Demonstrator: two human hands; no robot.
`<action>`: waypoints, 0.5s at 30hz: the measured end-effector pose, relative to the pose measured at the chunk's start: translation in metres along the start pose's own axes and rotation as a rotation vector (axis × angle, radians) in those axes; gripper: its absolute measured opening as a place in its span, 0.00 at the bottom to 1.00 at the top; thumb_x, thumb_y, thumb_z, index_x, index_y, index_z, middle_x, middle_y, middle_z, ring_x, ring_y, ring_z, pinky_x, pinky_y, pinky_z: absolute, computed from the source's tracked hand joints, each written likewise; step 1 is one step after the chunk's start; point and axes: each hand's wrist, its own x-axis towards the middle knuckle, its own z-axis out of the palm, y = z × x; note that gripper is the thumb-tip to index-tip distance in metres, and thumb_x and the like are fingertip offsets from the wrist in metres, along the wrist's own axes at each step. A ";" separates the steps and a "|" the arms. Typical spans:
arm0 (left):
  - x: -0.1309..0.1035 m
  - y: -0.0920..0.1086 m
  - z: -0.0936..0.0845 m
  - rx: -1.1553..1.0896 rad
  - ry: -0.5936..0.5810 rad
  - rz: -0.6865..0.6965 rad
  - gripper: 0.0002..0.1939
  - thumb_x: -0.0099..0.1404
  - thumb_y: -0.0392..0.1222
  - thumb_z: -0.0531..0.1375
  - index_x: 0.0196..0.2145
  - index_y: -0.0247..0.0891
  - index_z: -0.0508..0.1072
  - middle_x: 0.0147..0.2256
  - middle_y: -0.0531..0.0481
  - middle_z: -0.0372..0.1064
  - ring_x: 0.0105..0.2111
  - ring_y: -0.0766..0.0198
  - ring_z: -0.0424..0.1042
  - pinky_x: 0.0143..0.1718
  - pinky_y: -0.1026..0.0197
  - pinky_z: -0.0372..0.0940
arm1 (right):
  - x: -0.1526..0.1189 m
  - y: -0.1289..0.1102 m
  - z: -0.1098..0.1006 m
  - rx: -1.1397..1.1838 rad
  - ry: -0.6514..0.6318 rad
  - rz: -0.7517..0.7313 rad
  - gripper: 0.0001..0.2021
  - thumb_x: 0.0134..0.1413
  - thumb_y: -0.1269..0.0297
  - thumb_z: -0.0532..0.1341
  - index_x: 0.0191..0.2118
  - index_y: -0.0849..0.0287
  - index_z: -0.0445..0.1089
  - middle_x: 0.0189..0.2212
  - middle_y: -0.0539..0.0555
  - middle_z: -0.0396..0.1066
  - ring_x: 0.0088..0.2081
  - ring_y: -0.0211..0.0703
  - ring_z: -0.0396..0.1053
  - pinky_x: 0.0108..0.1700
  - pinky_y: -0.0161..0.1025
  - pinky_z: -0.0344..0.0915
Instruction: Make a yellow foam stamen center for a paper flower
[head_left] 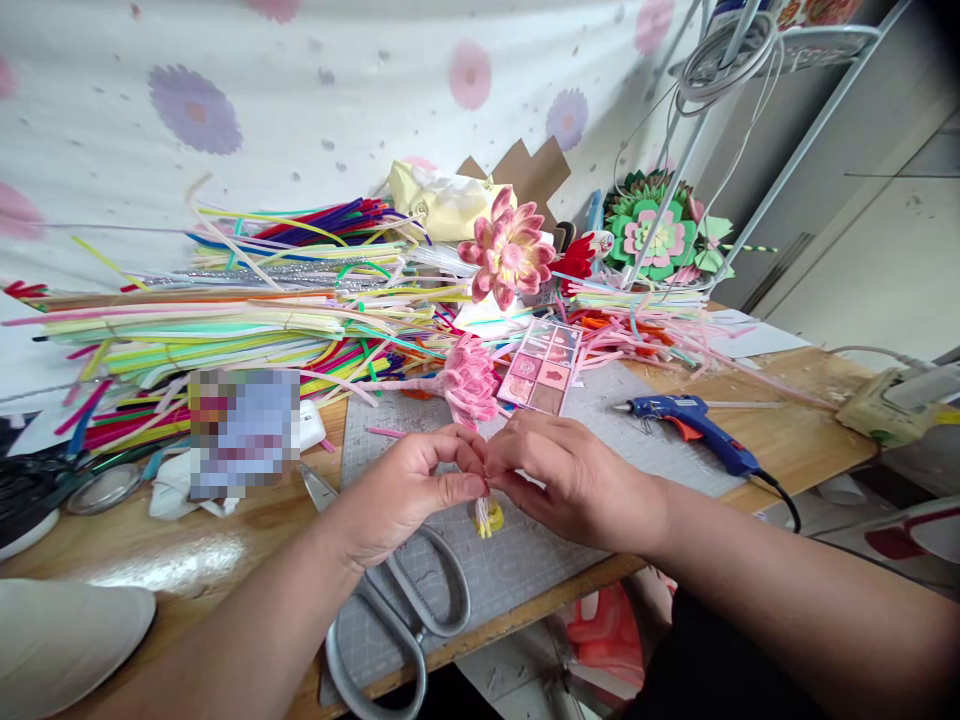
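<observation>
Over the grey cutting mat (525, 560), my left hand (412, 485) and my right hand (570, 480) meet with fingertips pinched together. Both are closed on a small bundle of pale strands with yellow tips (488, 517), which hangs below the fingers. What lies between the fingertips is mostly hidden. Just behind the hands, a pink fuzzy flower (469, 382) lies on its side with its stem pointing left. Large grey-handled scissors (379, 610) lie under my left forearm.
Bundles of coloured pipe cleaners (225, 320) fill the left and back. A makeup palette (541, 368) and a larger pink flower (510, 250) are behind my hands. A blue glue gun (694, 425) with its cord lies right. A white rack (690, 140) stands back right.
</observation>
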 end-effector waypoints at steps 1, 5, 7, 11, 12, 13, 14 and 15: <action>0.000 0.000 0.001 -0.008 0.002 -0.009 0.04 0.56 0.39 0.64 0.27 0.37 0.76 0.34 0.48 0.68 0.38 0.58 0.66 0.42 0.57 0.61 | 0.000 0.001 0.000 0.002 0.016 -0.043 0.05 0.60 0.74 0.52 0.36 0.59 0.62 0.29 0.54 0.70 0.31 0.39 0.65 0.32 0.36 0.64; -0.002 0.002 0.003 -0.116 -0.014 -0.067 0.03 0.54 0.39 0.64 0.25 0.37 0.75 0.30 0.50 0.67 0.34 0.60 0.65 0.38 0.59 0.60 | -0.001 0.002 0.000 -0.013 0.079 -0.228 0.04 0.61 0.74 0.52 0.39 0.60 0.61 0.31 0.56 0.72 0.33 0.40 0.66 0.35 0.38 0.65; -0.002 0.003 0.005 -0.165 -0.016 -0.082 0.03 0.54 0.38 0.64 0.24 0.37 0.75 0.29 0.51 0.66 0.32 0.61 0.64 0.37 0.60 0.59 | -0.003 0.002 0.001 -0.039 0.110 -0.269 0.03 0.60 0.73 0.53 0.39 0.60 0.61 0.31 0.56 0.72 0.33 0.41 0.66 0.34 0.38 0.66; -0.002 0.005 0.007 -0.236 0.059 -0.094 0.06 0.54 0.37 0.62 0.21 0.37 0.73 0.30 0.49 0.67 0.33 0.61 0.64 0.36 0.60 0.58 | -0.008 0.002 0.003 -0.022 0.169 -0.234 0.05 0.58 0.75 0.55 0.38 0.59 0.61 0.33 0.57 0.72 0.34 0.41 0.66 0.35 0.39 0.67; -0.002 0.005 0.007 -0.248 0.077 -0.095 0.07 0.54 0.37 0.62 0.20 0.37 0.73 0.29 0.49 0.67 0.32 0.61 0.64 0.36 0.60 0.57 | -0.008 0.002 0.003 -0.014 0.173 -0.229 0.06 0.57 0.76 0.55 0.38 0.59 0.61 0.34 0.57 0.72 0.34 0.41 0.66 0.35 0.40 0.67; -0.002 0.005 0.007 -0.253 0.082 -0.093 0.07 0.54 0.37 0.62 0.19 0.37 0.72 0.28 0.50 0.66 0.32 0.61 0.63 0.35 0.61 0.57 | -0.009 0.001 0.004 -0.011 0.177 -0.234 0.06 0.57 0.76 0.55 0.38 0.59 0.61 0.34 0.57 0.72 0.34 0.42 0.66 0.36 0.40 0.67; -0.002 0.006 0.007 -0.249 0.071 -0.090 0.07 0.54 0.37 0.62 0.20 0.37 0.72 0.27 0.50 0.65 0.31 0.62 0.62 0.34 0.61 0.56 | -0.009 0.001 0.004 -0.008 0.180 -0.245 0.06 0.57 0.77 0.55 0.37 0.59 0.61 0.34 0.58 0.72 0.34 0.42 0.65 0.35 0.41 0.67; -0.002 0.006 0.007 -0.234 0.043 -0.086 0.06 0.54 0.37 0.62 0.20 0.37 0.72 0.27 0.51 0.63 0.30 0.62 0.62 0.34 0.61 0.56 | -0.008 0.000 0.004 -0.003 0.179 -0.258 0.06 0.57 0.76 0.54 0.37 0.59 0.61 0.34 0.58 0.72 0.34 0.42 0.66 0.35 0.41 0.67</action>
